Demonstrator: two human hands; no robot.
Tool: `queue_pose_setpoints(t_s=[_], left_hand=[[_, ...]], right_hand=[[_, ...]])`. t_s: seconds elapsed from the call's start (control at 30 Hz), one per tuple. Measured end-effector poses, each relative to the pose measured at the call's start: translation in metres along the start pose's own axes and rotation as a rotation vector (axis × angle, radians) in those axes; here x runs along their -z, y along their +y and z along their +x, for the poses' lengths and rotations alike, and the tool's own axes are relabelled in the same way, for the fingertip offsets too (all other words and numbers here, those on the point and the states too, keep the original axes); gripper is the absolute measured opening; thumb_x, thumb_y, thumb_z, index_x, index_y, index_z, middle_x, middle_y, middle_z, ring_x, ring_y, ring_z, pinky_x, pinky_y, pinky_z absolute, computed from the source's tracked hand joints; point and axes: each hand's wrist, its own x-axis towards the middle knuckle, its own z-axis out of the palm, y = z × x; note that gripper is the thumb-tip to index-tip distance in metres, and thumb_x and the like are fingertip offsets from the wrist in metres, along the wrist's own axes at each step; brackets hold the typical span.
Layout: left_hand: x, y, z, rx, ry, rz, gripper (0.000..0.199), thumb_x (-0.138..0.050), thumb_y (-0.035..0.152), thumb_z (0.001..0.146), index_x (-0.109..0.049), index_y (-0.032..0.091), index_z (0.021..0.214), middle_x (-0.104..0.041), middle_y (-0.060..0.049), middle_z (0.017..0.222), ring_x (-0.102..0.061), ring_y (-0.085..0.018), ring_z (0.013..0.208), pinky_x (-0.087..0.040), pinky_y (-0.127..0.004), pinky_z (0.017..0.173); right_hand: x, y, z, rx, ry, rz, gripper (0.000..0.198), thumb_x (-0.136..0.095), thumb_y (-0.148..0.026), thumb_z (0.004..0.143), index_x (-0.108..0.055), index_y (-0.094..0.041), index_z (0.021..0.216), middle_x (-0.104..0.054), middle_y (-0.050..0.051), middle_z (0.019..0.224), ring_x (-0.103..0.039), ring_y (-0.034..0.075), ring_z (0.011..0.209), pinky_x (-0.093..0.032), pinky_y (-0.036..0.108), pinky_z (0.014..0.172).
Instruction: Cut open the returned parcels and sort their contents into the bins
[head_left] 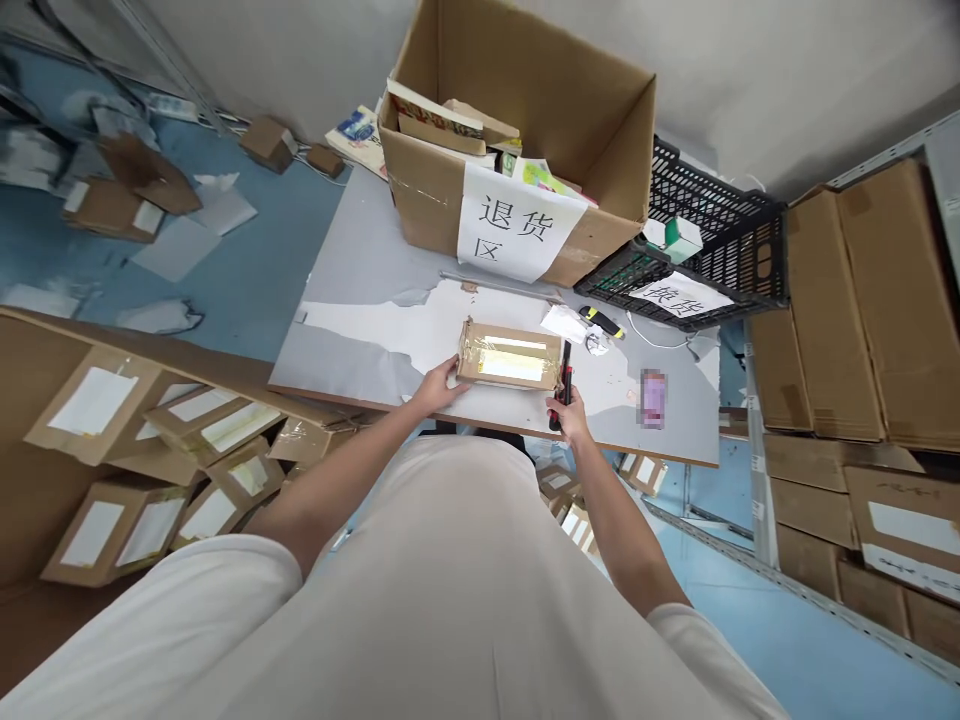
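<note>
A small taped cardboard box (511, 357) with white labels lies on the worktable in front of me. My left hand (441, 386) grips its lower left corner, fingers closed at the edge. At the right end of the box, my right hand (571, 414) is closed round a slim black-and-red box cutter (567, 378), which points away from me alongside the box. Just beyond that hand are crumpled white paper scraps (566, 322) and a yellow-and-black utility knife (602, 321). A blurred-out pink item (652, 399) lies farther right on the table.
A large open carton (427, 195) with books and packets stands at the table's back, beside a black plastic crate (739, 240). Labelled parcels (94, 405) fill a big box at left. Stacked cartons (814, 320) sit on shelving at right. Scraps and boxes litter the blue floor (274, 235).
</note>
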Motion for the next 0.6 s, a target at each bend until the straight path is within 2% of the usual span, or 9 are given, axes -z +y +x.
queue_pose_setpoints(t_s=[0.1, 0.2, 0.3, 0.37, 0.47, 0.6], left_hand=[[-0.005, 0.013, -0.005, 0.045, 0.049, -0.057, 0.067, -0.062, 0.051, 0.076, -0.055, 0.013, 0.13, -0.065, -0.012, 0.122, -0.063, -0.025, 0.108, -0.052, -0.036, 0.091], [0.0, 0.029, -0.002, 0.085, 0.126, -0.006, 0.053, -0.061, 0.05, 0.079, -0.065, 0.015, 0.118, -0.072, -0.008, 0.105, -0.068, -0.021, 0.092, -0.053, -0.032, 0.088], [0.001, 0.035, 0.007, 0.141, 0.139, 0.06, 0.045, -0.057, 0.049, 0.082, -0.07, 0.014, 0.109, -0.074, -0.007, 0.098, -0.068, -0.021, 0.09, -0.051, -0.031, 0.088], [-0.002, 0.034, 0.013, 0.17, 0.114, 0.104, 0.044, -0.053, 0.046, 0.085, -0.07, 0.013, 0.108, -0.073, -0.008, 0.099, -0.067, -0.021, 0.093, -0.05, -0.031, 0.088], [-0.007, 0.028, 0.017, 0.178, 0.084, 0.136, 0.047, -0.049, 0.044, 0.088, -0.064, 0.012, 0.119, -0.069, -0.01, 0.109, -0.065, -0.021, 0.096, -0.049, -0.032, 0.091], [-0.006, 0.014, 0.004, 0.121, -0.026, 0.14, 0.061, -0.052, 0.048, 0.085, -0.05, 0.012, 0.135, -0.059, -0.015, 0.126, -0.062, -0.022, 0.105, -0.047, -0.033, 0.093]], right_hand=[[-0.003, -0.01, -0.001, 0.037, -0.004, 0.024, 0.042, -0.074, -0.037, 0.057, -0.047, -0.022, 0.085, -0.052, -0.009, 0.061, -0.045, 0.006, 0.045, -0.04, 0.021, 0.043], [0.0, -0.026, 0.0, 0.124, 0.046, -0.014, 0.04, -0.073, -0.041, 0.062, -0.048, -0.021, 0.086, -0.056, -0.007, 0.066, -0.046, 0.006, 0.048, -0.042, 0.021, 0.046], [0.0, -0.035, 0.007, 0.124, 0.026, -0.065, 0.044, -0.072, -0.046, 0.062, -0.05, -0.021, 0.09, -0.057, -0.006, 0.066, -0.045, 0.007, 0.048, -0.042, 0.022, 0.047], [-0.001, -0.035, 0.014, 0.092, -0.009, -0.065, 0.045, -0.072, -0.048, 0.062, -0.051, -0.02, 0.091, -0.056, -0.006, 0.063, -0.044, 0.007, 0.048, -0.042, 0.023, 0.047], [0.0, -0.027, 0.02, 0.08, -0.029, -0.056, 0.045, -0.071, -0.048, 0.062, -0.052, -0.02, 0.091, -0.056, -0.007, 0.063, -0.046, 0.008, 0.05, -0.043, 0.024, 0.049], [0.013, -0.008, 0.008, 0.043, -0.054, -0.044, 0.043, -0.073, -0.045, 0.062, -0.052, -0.019, 0.09, -0.055, -0.007, 0.061, -0.047, 0.008, 0.048, -0.041, 0.023, 0.048]])
